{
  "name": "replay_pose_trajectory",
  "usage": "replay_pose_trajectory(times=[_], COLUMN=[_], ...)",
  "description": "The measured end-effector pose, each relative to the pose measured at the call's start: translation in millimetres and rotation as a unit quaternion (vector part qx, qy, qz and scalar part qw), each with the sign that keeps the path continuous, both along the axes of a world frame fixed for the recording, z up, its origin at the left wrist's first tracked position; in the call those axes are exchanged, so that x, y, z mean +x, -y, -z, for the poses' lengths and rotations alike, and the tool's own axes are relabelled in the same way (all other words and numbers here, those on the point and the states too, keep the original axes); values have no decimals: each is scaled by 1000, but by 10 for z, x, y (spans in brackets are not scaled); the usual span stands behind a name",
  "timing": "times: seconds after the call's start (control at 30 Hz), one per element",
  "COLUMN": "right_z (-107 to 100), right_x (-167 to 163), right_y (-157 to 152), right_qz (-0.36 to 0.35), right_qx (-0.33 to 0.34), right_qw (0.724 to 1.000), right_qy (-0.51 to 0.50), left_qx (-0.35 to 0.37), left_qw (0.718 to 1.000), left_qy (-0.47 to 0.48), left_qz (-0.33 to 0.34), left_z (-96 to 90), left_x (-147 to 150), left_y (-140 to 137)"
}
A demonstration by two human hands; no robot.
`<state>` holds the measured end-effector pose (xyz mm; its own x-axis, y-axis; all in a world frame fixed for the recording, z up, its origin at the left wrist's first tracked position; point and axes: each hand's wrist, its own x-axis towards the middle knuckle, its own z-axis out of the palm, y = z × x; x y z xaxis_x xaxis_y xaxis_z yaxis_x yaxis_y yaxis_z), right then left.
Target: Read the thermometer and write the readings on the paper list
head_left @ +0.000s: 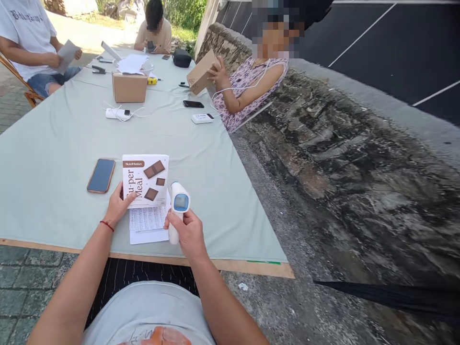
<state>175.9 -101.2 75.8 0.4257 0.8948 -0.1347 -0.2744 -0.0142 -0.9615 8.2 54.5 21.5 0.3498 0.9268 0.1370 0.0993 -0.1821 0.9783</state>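
Observation:
My left hand [120, 201] grips the lower left corner of a white box [145, 179] printed with brown chocolate squares and held upright, its front facing me. In my right hand [189, 235] is a white infrared thermometer [179, 199], its handle wrapped by my fingers and its blue-framed screen turned toward me. The thermometer stands just right of the box. Beneath both, printed sheets of paper [147, 237] lie on the table, partly covered by the box and my right hand. Left of the box a smartphone [101, 176] with an orange-brown edge lies flat.
A pale green cloth covers the table [64, 191]. Farther back are a cardboard box [129, 88] topped with papers, white devices with cables [118, 114], a black phone [193, 104] and a black case [181, 58]. Several people sit around; one at right holds a carton [201, 72]. A stone wall [323, 143] runs along the right.

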Motion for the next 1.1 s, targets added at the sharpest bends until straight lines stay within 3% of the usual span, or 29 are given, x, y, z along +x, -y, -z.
replay_pose_trajectory(times=[0.27,0.43,0.53,0.63,0.77,0.87,0.97,1.03,1.1], right_z=[-258,21,321,553,731,822,876,884,871], right_x=[117,531,941,1237,1356,1354,1325,1276,1201], right_y=[134,16,-108,-185,-217,-208,-165,-131,-114], right_qz=[43,128,167,93,24,24,79,95,52], right_qx=[34,3,-110,-261,-340,-330,-259,-203,-189], right_qw=[998,978,920,843,772,740,723,737,763], right_qy=[39,167,338,461,537,586,636,638,615], left_qx=[-12,-89,-63,-28,-26,-32,-49,-51,-49], left_qw=[1000,995,993,989,992,996,995,994,995], left_qy=[-6,39,96,142,122,84,70,73,66], left_qz=[-5,13,-20,-44,-23,10,41,58,62], left_z=[-59,-148,-231,-299,-270,-173,-97,-85,-101], left_x=[-12,-11,63,197,361,409,407,399,396], left_y=[-10,-96,-298,-609,-979,-1084,-1063,-1021,-984])
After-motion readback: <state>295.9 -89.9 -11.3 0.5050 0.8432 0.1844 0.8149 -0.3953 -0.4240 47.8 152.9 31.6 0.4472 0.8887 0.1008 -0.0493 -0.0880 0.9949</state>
